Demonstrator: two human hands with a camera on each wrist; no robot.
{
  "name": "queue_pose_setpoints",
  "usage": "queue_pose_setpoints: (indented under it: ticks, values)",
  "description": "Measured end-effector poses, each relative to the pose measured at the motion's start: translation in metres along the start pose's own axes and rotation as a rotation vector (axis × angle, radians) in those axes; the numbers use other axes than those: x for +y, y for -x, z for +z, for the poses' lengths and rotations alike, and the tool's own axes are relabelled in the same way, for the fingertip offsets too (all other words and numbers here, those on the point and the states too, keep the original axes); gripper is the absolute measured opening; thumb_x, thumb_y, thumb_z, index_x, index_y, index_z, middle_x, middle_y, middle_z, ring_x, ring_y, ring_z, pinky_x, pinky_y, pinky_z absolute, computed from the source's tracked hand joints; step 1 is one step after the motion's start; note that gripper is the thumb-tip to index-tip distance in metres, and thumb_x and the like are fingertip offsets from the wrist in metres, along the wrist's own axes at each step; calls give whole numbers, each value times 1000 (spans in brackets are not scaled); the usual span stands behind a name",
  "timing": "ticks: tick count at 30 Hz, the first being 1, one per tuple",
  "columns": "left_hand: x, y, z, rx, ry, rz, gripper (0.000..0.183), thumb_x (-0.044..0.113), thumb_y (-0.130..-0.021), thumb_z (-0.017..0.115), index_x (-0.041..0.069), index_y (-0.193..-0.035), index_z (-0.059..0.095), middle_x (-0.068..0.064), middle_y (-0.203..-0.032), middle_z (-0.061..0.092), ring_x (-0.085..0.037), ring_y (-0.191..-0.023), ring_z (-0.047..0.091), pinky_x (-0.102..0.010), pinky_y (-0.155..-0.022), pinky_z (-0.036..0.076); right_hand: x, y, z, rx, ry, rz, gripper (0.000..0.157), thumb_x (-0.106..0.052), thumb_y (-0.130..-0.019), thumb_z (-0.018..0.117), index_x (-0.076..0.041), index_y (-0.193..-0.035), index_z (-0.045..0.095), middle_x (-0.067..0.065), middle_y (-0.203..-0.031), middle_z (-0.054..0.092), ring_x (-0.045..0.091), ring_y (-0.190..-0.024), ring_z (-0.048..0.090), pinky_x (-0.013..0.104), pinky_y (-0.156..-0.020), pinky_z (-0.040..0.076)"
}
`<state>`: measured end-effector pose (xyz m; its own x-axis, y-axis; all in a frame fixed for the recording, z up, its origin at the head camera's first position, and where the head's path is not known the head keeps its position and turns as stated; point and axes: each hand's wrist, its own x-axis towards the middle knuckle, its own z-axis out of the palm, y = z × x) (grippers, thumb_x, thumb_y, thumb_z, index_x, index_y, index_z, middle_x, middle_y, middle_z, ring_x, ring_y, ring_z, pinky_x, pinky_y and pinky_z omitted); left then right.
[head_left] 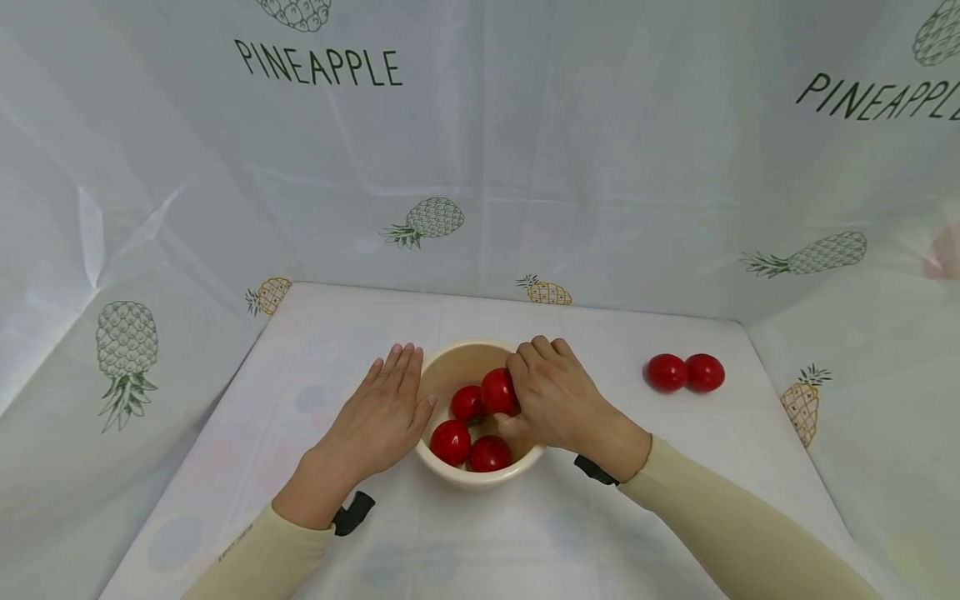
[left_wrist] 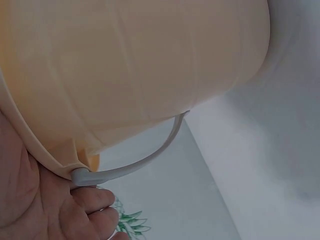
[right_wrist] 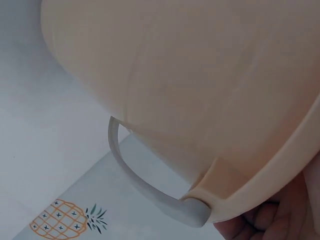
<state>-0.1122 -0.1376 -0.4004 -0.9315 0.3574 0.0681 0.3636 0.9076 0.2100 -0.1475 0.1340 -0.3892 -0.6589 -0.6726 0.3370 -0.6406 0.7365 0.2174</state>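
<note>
A cream bucket (head_left: 480,480) stands upright, with several shiny red balls inside that look like tomatoes, one of them (head_left: 450,442) near the front left. My right hand (head_left: 558,404) reaches over the bucket's right rim and grips another red ball (head_left: 499,392) between thumb and fingers. At the left rim, my left hand (head_left: 378,421) lies with its fingers straight and together. In the left wrist view, the palm side of that hand (left_wrist: 55,210) is against the rim by the grey handle (left_wrist: 135,167). The right wrist view shows the bucket's wall (right_wrist: 175,75); the held ball is hidden there.
Two more red balls (head_left: 667,372) lie side by side on the white table covering (head_left: 622,533), right of the bucket. A pineapple-print sheet (head_left: 637,192) hangs behind the table and along both sides. The grey bucket handle (right_wrist: 150,190) hangs down on the far side.
</note>
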Motion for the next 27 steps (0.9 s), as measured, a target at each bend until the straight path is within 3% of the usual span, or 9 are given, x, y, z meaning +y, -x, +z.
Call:
queue_pose_setpoints:
  ticks: [10, 18, 27]
  values:
    - [-1, 0, 2, 5, 14, -4, 74, 41, -110, 46, -7, -163, 26, -24, -171, 28, -40, -162, 21, -55, -131, 19, 1, 0, 2, 42, 32, -22, 48, -53, -85, 64, -6, -95, 61, 5, -81, 54, 25, -81, 52, 37, -73, 42]
    - [-1, 1, 3, 4, 23, -10, 75, 42, -110, 46, -7, -163, 27, -24, -171, 28, -40, -162, 20, -55, -131, 19, 0, 0, 0, 28, 39, -21, 46, -51, -87, 61, -6, -95, 59, 6, -82, 53, 26, -82, 51, 39, -74, 42]
    - [0, 1, 3, 9, 42, -8, 74, 41, -111, 47, -8, -163, 27, -24, -171, 28, -40, -161, 21, -56, -131, 20, 4, 2, -1, 68, 64, -29, 52, -53, -89, 61, -3, -106, 63, 9, -95, 63, 29, -91, 57, 42, -79, 47]
